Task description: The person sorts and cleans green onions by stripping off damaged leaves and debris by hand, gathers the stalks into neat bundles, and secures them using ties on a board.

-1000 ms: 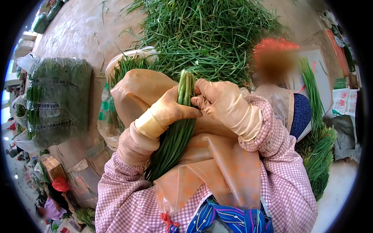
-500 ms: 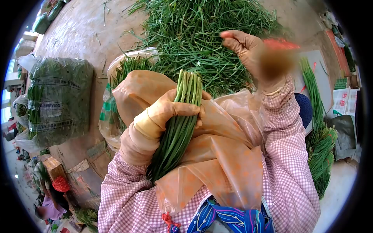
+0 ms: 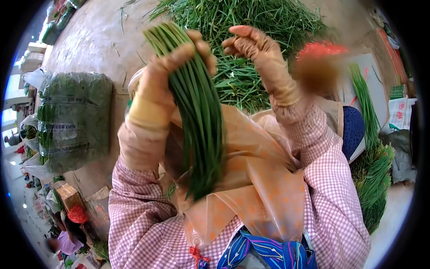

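Note:
My left hand (image 3: 179,56), in a brownish glove, is closed round a bunch of green chives (image 3: 197,112). The pale cut ends point up and to the left, and the long leafy part hangs over my orange-spotted plastic apron (image 3: 255,179). Apart from the bunch, to its right, my gloved right hand (image 3: 253,42) is raised with fingers half bent and spread, nothing visible in them. Behind both hands lies a large heap of loose chives (image 3: 277,18). Both hands are somewhat blurred.
A large plastic-wrapped bale of greens (image 3: 80,121) stands at left. To the right, a tied bunch (image 3: 365,103) lies on a grey board (image 3: 376,80), near red ties (image 3: 320,49) and stacked bundles (image 3: 371,188). Another person (image 3: 67,240) is at the lower left.
My left hand has lifted the bunch up and to the left, tilting its cut ends leftward. The right hand has moved left, closer to the bunch, and its fingers have spread.

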Demonstrator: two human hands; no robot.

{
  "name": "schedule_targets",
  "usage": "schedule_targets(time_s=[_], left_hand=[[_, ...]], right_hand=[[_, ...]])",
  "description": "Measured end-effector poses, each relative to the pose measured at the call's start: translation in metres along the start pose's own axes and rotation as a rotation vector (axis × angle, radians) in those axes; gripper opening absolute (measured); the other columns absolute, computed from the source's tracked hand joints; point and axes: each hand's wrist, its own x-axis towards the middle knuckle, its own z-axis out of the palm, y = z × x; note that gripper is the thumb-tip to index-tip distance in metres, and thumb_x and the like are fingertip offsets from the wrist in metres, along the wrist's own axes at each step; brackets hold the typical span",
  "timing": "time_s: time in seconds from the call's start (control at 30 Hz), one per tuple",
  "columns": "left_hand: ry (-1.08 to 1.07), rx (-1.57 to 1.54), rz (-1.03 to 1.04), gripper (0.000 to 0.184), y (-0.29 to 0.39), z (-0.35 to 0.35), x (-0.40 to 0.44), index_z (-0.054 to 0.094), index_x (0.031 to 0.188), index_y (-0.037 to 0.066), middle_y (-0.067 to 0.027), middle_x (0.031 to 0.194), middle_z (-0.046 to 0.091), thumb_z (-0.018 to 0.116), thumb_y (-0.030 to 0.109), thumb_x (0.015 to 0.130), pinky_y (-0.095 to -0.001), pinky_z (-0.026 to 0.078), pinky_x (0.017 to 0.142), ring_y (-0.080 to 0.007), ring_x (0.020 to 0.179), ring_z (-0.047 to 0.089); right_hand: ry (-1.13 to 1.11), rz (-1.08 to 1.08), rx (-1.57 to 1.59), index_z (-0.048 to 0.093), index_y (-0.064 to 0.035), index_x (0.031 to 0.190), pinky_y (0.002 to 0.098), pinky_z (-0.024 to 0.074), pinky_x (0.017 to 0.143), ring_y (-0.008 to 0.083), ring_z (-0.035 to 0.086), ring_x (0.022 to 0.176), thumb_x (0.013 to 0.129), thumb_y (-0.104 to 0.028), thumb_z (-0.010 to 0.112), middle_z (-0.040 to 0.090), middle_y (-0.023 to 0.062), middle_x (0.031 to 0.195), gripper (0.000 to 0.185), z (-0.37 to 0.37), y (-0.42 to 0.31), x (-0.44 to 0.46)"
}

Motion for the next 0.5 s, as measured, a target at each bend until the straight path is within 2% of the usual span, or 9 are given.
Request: schedule_targets(time_s=[0.07,0.1,0.13,0.2,0.23,0.3,0.37,0.47,0.5], left_hand=[[-0.053,-0.177,0.067,0.029,0.009,-0.018,0.034,0.055,0.112,0.006,-0.0061,0.103,0.063,0.064,0.014,0.085,-0.0394,0.053,0.084,-0.0255,0.098,0.061],[-0.071,-0.172,0.076,0.029,0.010,-0.018,0.044,0.055,0.112,0.006,-0.0061,0.103,0.063,0.064,0.014,0.085,-0.0394,0.053,0.084,-0.0255,0.098,0.061],[-0.057,-0.240,0.104,0.028,0.010,-0.017,0.053,0.055,0.113,0.006,-0.0068,0.105,0.063,0.063,0.011,0.086,-0.0426,0.050,0.090,-0.0269,0.102,0.060],[-0.057,-0.306,0.124,0.028,0.008,-0.011,0.062,0.055,0.114,0.006,-0.0075,0.108,0.063,0.061,0.009,0.087,-0.0458,0.048,0.095,-0.0282,0.106,0.059],[0.021,-0.298,0.161,0.029,0.004,-0.004,0.062,0.055,0.115,0.005,-0.0079,0.110,0.062,0.061,0.008,0.087,-0.0467,0.047,0.096,-0.0287,0.108,0.058],[0.147,-0.278,0.211,0.030,-0.003,0.001,0.063,0.054,0.115,0.005,-0.0082,0.110,0.062,0.061,0.007,0.086,-0.0477,0.046,0.097,-0.0291,0.108,0.057],[0.177,-0.302,0.216,0.027,-0.006,-0.015,0.068,0.054,0.113,0.006,-0.0083,0.108,0.062,0.059,0.006,0.087,-0.0487,0.048,0.094,-0.0303,0.107,0.058],[0.186,-0.340,0.232,0.023,-0.013,-0.049,0.072,0.054,0.109,0.008,-0.0071,0.103,0.063,0.059,0.005,0.087,-0.0496,0.050,0.091,-0.0296,0.103,0.059],[0.141,-0.403,0.199,0.022,-0.014,-0.052,0.072,0.054,0.108,0.008,-0.0066,0.101,0.063,0.059,0.006,0.087,-0.0489,0.050,0.090,-0.0285,0.101,0.059]], right_hand=[[-0.186,0.106,0.116,0.055,-0.0020,0.115,0.0277,0.0500,0.081,0.0165,0.063,0.090,0.094,-0.037,0.052,0.066,0.0100,0.098,0.041,0.001,-0.010,-0.003],[-0.258,0.131,0.216,0.052,-0.0032,0.122,0.0313,0.0491,0.086,0.0173,0.062,0.099,0.092,-0.051,0.047,0.064,0.0090,0.108,0.057,0.001,-0.012,0.000],[-0.256,0.114,0.209,0.052,-0.0032,0.122,0.0313,0.0491,0.086,0.0173,0.062,0.099,0.092,-0.051,0.047,0.064,0.0090,0.108,0.057,0.001,-0.010,0.003],[-0.384,0.363,0.713,0.048,-0.0033,0.128,0.0328,0.0479,0.089,0.0165,0.060,0.102,0.092,-0.056,0.042,0.062,0.0089,0.115,0.064,0.006,-0.005,0.006],[-0.261,0.476,0.732,0.046,-0.0028,0.131,0.0329,0.0491,0.088,0.0176,0.060,0.101,0.091,-0.061,0.037,0.061,0.0109,0.115,0.072,0.024,-0.036,-0.007],[-0.530,0.516,0.588,0.047,-0.0045,0.132,0.0324,0.0500,0.087,0.0180,0.061,0.099,0.085,-0.072,0.034,0.060,0.0108,0.117,0.083,0.003,-0.012,-0.015],[-0.635,0.518,0.593,0.048,-0.0055,0.132,0.0323,0.0499,0.087,0.0177,0.061,0.099,0.082,-0.075,0.034,0.060,0.0100,0.118,0.086,-0.005,-0.013,-0.026],[-0.643,0.644,0.686,0.049,-0.0067,0.131,0.0318,0.0495,0.088,0.0170,0.061,0.099,0.079,-0.079,0.032,0.059,0.0098,0.120,0.091,-0.020,-0.013,-0.034],[-0.545,0.679,0.572,0.048,-0.0065,0.132,0.0325,0.0490,0.089,0.0177,0.060,0.100,0.080,-0.078,0.033,0.059,0.0112,0.121,0.090,-0.024,-0.013,-0.035]])
